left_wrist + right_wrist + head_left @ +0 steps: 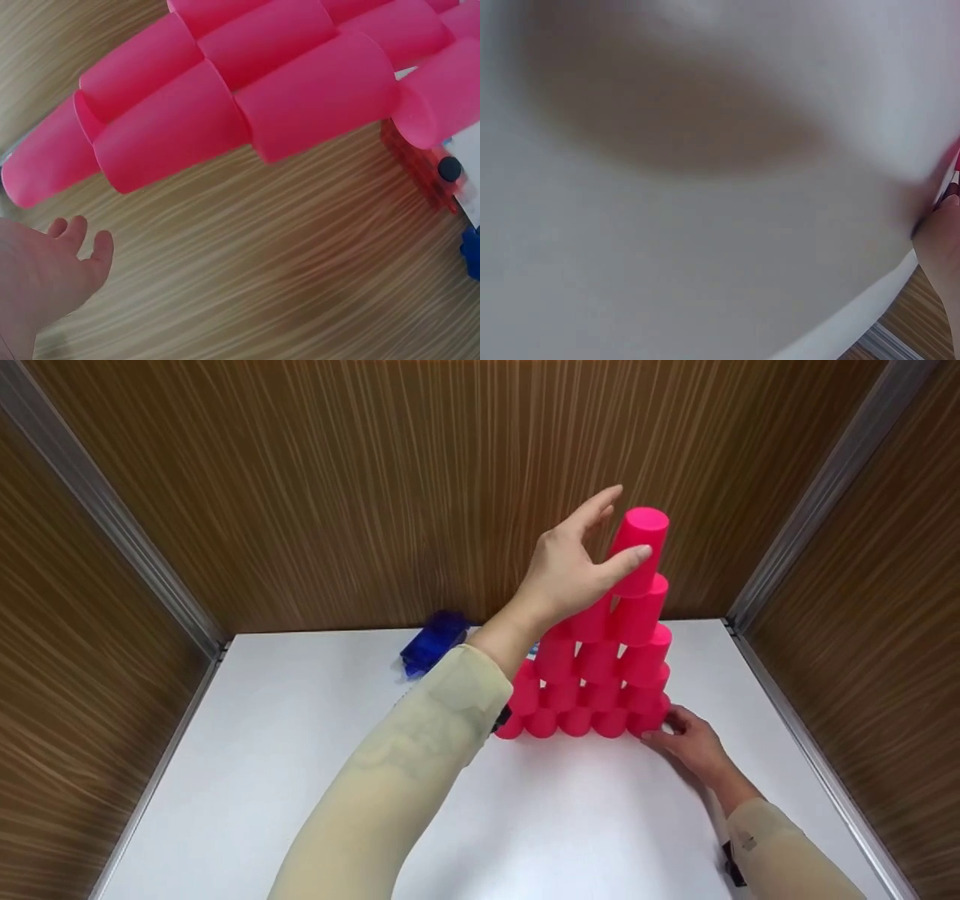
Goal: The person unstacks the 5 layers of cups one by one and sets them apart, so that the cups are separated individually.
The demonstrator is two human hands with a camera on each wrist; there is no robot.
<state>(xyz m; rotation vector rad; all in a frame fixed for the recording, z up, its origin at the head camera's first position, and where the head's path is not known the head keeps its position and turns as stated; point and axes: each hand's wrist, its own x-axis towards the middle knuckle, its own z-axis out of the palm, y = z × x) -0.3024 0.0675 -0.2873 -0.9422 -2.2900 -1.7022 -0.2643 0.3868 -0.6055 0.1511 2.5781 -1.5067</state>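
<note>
Upside-down pink cups (575, 721) stand stacked in a tapering wall of several rows, with a single top cup (646, 521) at the peak. My left hand (566, 574) is raised beside this top cup, thumb and fingers spread apart. In the left wrist view a gap shows between the left hand (56, 262) and the end cup (49, 161). Low at the right end of the bottom row, my right hand (697, 746) holds the corner cup (646, 723), thumb in front and fingers around its side. The right wrist view shows only part of the right hand (941, 232).
A blue translucent object (433, 643) lies behind my left forearm near the back wall (337, 510). In the left wrist view, a red object (416, 169) with a black knob (450, 169) sits behind the cups. Wood-grain panels enclose the white table (300, 720).
</note>
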